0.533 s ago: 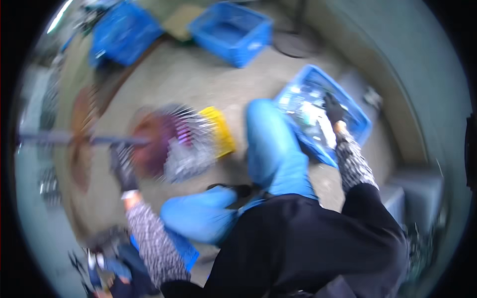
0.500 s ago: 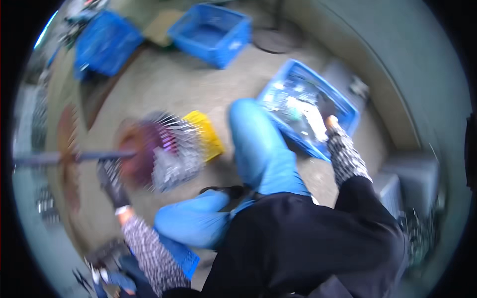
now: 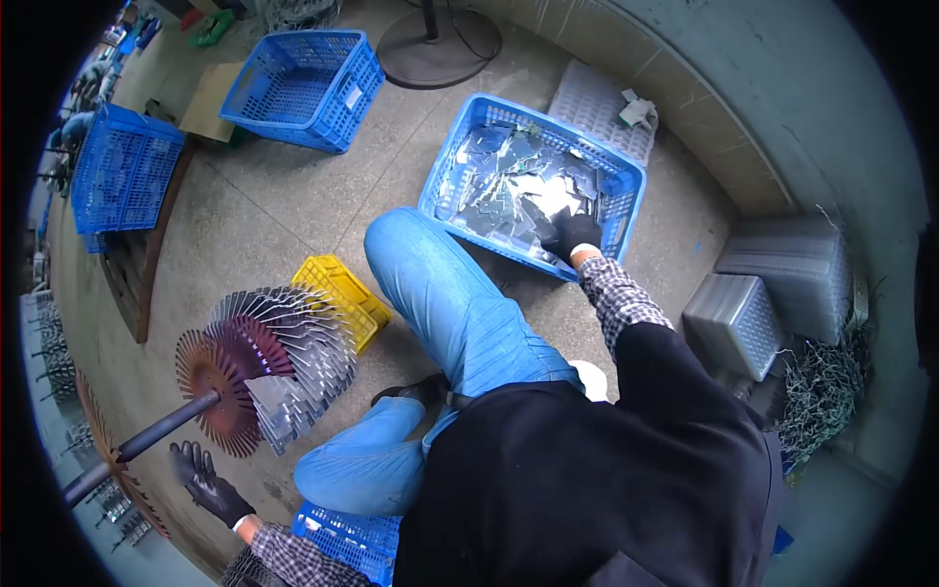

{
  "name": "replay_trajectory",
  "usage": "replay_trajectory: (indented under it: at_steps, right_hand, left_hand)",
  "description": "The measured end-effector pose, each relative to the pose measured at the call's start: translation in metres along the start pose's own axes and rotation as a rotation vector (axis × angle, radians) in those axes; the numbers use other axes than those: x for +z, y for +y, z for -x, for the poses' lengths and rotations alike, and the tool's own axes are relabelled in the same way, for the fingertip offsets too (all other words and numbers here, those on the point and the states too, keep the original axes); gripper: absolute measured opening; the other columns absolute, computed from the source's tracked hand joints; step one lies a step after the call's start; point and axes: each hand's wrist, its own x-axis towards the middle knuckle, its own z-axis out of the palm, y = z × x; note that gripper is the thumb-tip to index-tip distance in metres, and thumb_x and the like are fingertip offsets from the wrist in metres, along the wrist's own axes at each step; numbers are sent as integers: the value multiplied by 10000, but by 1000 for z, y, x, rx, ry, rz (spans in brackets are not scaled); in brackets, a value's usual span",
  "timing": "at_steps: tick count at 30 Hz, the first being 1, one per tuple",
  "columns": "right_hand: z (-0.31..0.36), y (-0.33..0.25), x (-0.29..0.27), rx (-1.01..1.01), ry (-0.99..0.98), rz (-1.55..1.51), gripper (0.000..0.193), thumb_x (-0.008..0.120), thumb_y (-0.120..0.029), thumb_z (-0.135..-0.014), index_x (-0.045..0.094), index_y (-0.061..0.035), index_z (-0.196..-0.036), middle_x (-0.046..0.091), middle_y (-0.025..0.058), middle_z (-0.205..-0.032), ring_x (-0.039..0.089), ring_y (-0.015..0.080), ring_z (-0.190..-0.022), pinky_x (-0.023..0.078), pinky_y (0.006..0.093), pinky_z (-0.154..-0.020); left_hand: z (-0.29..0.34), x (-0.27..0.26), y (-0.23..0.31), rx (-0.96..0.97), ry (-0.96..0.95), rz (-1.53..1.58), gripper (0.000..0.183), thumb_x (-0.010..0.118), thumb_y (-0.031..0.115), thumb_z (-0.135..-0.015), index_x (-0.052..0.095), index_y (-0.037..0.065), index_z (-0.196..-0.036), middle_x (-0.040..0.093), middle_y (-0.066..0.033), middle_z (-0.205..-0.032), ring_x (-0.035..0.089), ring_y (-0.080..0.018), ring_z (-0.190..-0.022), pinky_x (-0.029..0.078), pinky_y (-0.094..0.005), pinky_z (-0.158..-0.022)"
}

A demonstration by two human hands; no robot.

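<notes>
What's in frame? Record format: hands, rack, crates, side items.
left hand: black-gloved left hand open, nothing held, near the rod
right hand: black-gloved right hand inside the blue crate, among flat shiny pieces; grip hidden
rack: rod bearing slotted discs, grey plates fanned around it
other crates: yellow crate beside the plates; second blue crate beyond
right side: stacked translucent trays
</notes>
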Motion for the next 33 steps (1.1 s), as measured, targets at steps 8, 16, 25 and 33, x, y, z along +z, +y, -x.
replay_trajectory:
  at_steps: [8,16,25,33]
  right_hand:
    - [-47,32,16,49,17,15,371,608,-294,-899,709,-39,-1148,725,221,-1037,715,355,-905,568,430,-794]
    - [-41,42,-15,-91,124,-56,285,637,-332,-884,744,-150,-1076,729,157,-1082,702,371,-970,566,466,-823]
    - [-36,25,-9,81,82,42,360,773,-369,-815,726,-24,-907,732,181,-974,705,331,-830,573,413,-749]
    - [20,-5,-120,-105,-39,-1280,256,751,-318,-911,714,-66,-876,639,49,-727,570,142,-635,471,261,-619]
  left_hand:
    - [1,21,12,-72,-1,67,486,384,190,-1064,439,86,-1535,546,-161,-1449,562,-263,-1312,434,-348,-1098]
    - [9,-2,-8,-64,7,28,491,377,218,-1067,438,83,-1535,547,-163,-1445,549,-277,-1324,413,-372,-1119]
    - [24,-11,-22,-121,-24,231,504,395,177,-1053,430,82,-1547,547,-156,-1442,570,-260,-1295,434,-349,-1101]
    - [73,-23,17,178,-83,-206,358,355,171,-1052,582,40,-1296,658,-104,-1081,632,-189,-925,499,-295,-871]
